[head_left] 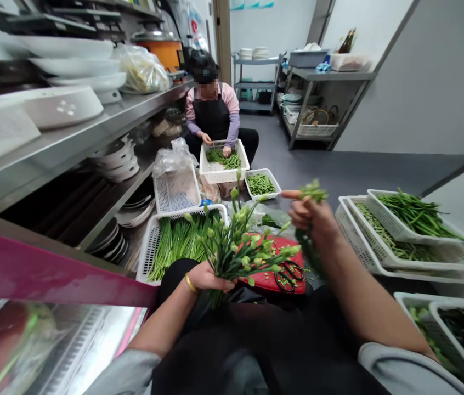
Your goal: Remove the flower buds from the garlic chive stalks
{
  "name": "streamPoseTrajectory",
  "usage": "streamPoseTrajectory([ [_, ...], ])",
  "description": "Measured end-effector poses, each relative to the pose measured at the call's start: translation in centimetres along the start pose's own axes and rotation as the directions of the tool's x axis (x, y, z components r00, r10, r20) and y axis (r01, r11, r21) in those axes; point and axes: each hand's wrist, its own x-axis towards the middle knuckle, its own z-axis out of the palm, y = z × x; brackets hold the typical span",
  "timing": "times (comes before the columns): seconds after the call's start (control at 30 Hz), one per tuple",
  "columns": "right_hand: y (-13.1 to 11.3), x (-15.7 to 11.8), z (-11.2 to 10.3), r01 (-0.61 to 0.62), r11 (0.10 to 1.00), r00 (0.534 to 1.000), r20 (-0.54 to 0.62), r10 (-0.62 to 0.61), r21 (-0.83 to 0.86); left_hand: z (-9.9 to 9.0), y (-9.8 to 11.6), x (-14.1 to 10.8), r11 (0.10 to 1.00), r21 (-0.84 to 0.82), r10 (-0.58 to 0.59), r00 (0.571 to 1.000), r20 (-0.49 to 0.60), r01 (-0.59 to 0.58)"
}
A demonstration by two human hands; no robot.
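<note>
My left hand (211, 277) is closed round a bunch of green stems with pale buds (244, 241), which fans out above it over my lap. Raised at the right, my right hand (312, 216) is closed on a small cluster of green buds (314, 190), its index finger pointing left. Below and between the hands lies a red board (256, 281) strewn with green bits, with black-handled scissors (289, 276) on it. A white basket of long green stems (182, 241) stands just beyond my left hand.
A person (215, 109) sits ahead, hands in a white basket (224, 176) of green pods. Steel shelving (71, 131) with dishes runs along the left. Stacked vegetable baskets (405, 255) stand at the right, and a steel table (318, 75) at the back.
</note>
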Motion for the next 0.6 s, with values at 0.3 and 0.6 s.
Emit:
streamPoseTrajectory([
  [0.3, -0.5, 0.4, 6.1, 0.024, 1.0, 0.988, 0.155, -0.026, 0.01, 1.5, 0.8, -0.1, 0.993, -0.07, -0.081, 0.981, 0.177, 0.095],
  [0.6, -9.4, 1.6, -5.0, 0.478, 0.856, 0.722, -0.465, -0.511, -0.198, 0.1, -0.3, -0.3, 0.969, -0.241, -0.008, 0.988, 0.157, 0.046],
])
